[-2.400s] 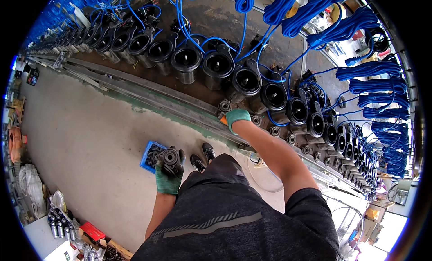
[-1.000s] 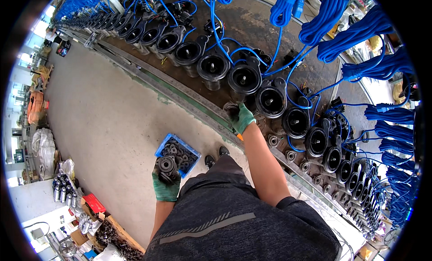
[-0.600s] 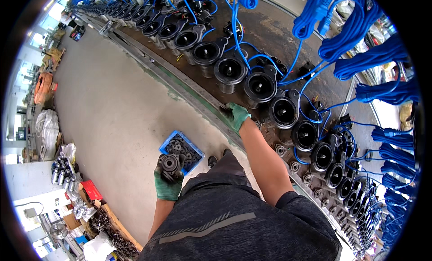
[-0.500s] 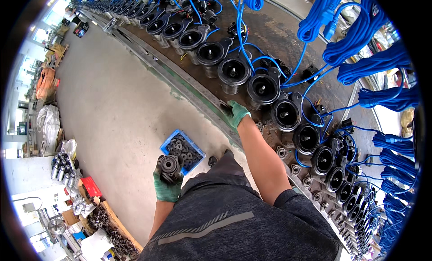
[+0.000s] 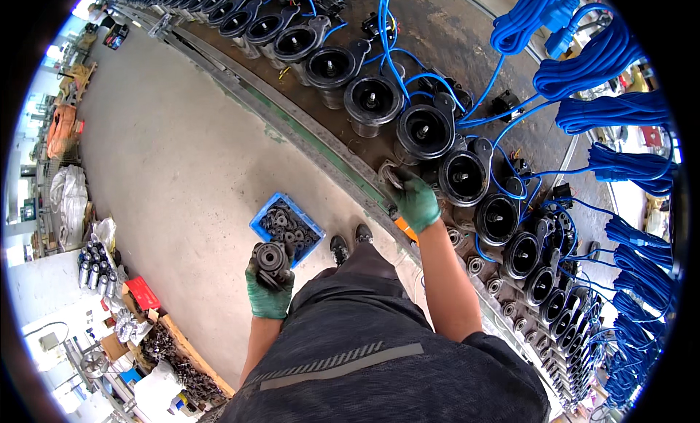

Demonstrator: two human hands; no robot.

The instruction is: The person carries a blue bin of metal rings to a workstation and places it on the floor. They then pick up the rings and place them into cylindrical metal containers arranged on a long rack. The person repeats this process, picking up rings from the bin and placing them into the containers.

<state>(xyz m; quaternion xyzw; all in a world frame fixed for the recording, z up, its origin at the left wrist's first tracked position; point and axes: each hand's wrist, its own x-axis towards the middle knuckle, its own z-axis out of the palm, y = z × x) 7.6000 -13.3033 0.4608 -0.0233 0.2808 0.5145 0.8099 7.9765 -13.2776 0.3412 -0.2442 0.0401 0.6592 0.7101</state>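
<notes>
My left hand (image 5: 270,295), in a green glove, is closed around dark round metal flanges (image 5: 270,258) with a hole in the middle, apparently stacked. My right hand (image 5: 418,204), also gloved in green, is at the bench edge with its fingers closed on a small metal flange (image 5: 391,174); the fingertips are partly hidden. Just beyond it stands a black cup-shaped housing (image 5: 425,131) with a shaft in its centre, one of a long row. More small flanges (image 5: 475,265) lie along the bench edge to the right.
A blue crate (image 5: 264,209) of dark flat parts sits on the floor beyond my left hand. Blue cable bundles (image 5: 590,66) hang over the bench (image 5: 467,29), their cords running among the housings. Boxes and loose parts (image 5: 175,379) are at the lower left.
My right hand has moved right and nearer along the bench edge, and a flange now shows at its fingers. My left hand still holds its flanges. The view has shifted slightly.
</notes>
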